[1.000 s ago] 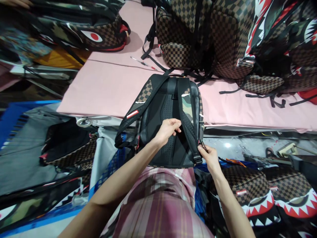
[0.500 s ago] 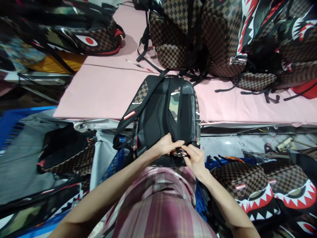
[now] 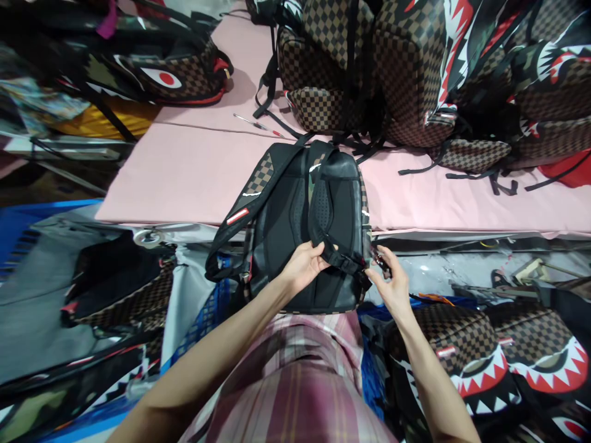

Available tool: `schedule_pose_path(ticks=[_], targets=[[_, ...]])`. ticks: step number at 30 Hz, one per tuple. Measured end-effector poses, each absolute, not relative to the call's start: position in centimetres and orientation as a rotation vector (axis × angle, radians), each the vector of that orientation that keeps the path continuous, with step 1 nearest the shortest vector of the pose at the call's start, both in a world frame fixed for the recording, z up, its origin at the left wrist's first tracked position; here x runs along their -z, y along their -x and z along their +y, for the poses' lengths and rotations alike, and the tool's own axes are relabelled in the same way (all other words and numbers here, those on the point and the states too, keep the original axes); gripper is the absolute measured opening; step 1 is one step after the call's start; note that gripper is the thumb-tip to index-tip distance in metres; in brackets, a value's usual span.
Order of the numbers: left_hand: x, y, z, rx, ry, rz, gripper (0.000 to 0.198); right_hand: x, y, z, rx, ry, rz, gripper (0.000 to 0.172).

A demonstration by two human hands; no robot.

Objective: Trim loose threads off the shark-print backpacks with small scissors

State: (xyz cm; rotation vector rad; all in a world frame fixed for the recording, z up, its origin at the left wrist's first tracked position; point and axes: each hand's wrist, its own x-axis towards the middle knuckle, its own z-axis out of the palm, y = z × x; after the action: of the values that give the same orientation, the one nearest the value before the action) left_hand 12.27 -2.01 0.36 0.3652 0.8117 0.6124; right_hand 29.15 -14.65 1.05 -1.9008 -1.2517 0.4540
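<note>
A black backpack (image 3: 277, 227) with checkered and camouflage side panels leans on the table edge against my lap, its back panel facing up. My left hand (image 3: 305, 266) pinches one shoulder strap (image 3: 322, 206) near its lower end, where the webbing and buckle (image 3: 344, 261) run toward the bag's lower right corner. Beside that corner, my right hand (image 3: 391, 283) is closed around small dark scissors (image 3: 381, 263), partly hidden by the fingers. The other shoulder strap (image 3: 237, 216), with a red and white label, loops out over the left side.
A pink-covered table (image 3: 175, 166) spans the front. On it lie a pen (image 3: 256, 124), several checkered backpacks (image 3: 410, 74) at back right and a shark-eye bag (image 3: 170, 77) at left. More backpacks (image 3: 466, 332) sit low at right, and a bag (image 3: 115, 271) lies low at left.
My right hand has moved right with the scissors, off the middle of the bag to its right edge. My left hand now holds the strap, which has shifted across the back panel.
</note>
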Motion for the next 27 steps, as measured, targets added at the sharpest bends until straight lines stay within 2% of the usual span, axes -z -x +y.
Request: schedule_pose_path(ticks=[4, 6, 16, 27], targets=[[-0.4, -13.1, -1.9, -0.549, -0.314, 0.841, 0.015, -2.8, -30.4, -13.8, -0.225, 1.862, -1.592, 0.022], [-0.6, -13.2, -1.8, -0.520, -0.310, 0.840, 0.016, -3.4, -30.6, -13.0, -0.153, 1.791, -1.767, 0.019], [-1.2, -13.5, -1.8, -0.496, -0.319, 0.876, 0.016, -4.3, -31.2, -11.0, -0.040, 1.664, -2.091, 0.019], [-1.8, -14.0, -1.8, -0.459, -0.251, 0.924, 0.018, -4.2, -31.1, -11.0, -0.146, 1.677, -1.983, 0.021]])
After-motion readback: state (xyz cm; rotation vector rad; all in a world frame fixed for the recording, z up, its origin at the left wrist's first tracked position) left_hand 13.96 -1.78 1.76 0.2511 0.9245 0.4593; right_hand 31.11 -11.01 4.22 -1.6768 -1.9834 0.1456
